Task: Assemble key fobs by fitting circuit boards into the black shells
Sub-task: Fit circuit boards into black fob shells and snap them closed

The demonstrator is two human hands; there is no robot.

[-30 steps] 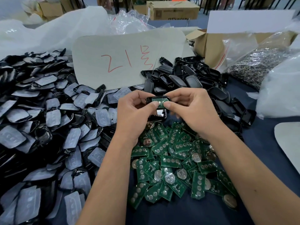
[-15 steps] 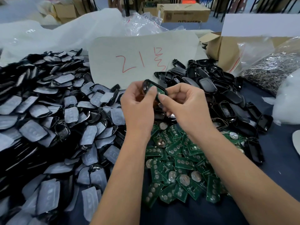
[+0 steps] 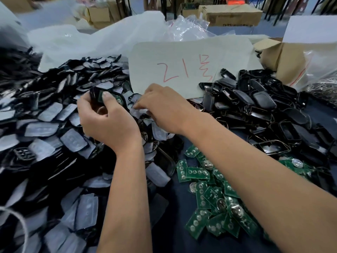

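My left hand (image 3: 105, 121) grips a black shell (image 3: 107, 96) with a green circuit board seated inside it, my thumb pressed on its face. My right hand (image 3: 164, 106) reaches left into the big pile of black shells with grey-white pads (image 3: 45, 128), its fingertips curled onto one pad-covered piece (image 3: 135, 105); whether it grips that piece is hidden by the fingers. A heap of loose green circuit boards (image 3: 215, 201) lies on the dark table under my right forearm. Empty black shells (image 3: 259, 110) are heaped at the right.
A pale card with red writing (image 3: 191, 64) stands behind the hands. A cardboard box (image 3: 284, 57) and a clear bag of metal rings (image 3: 322, 86) sit at the far right. White plastic sheeting (image 3: 94, 39) lies behind the left pile. More boxes stand further back.
Both hands have moved left from above the circuit boards to the padded-shell pile. My right hand let go of the shell, which stays in my left hand, and reached into the pile.
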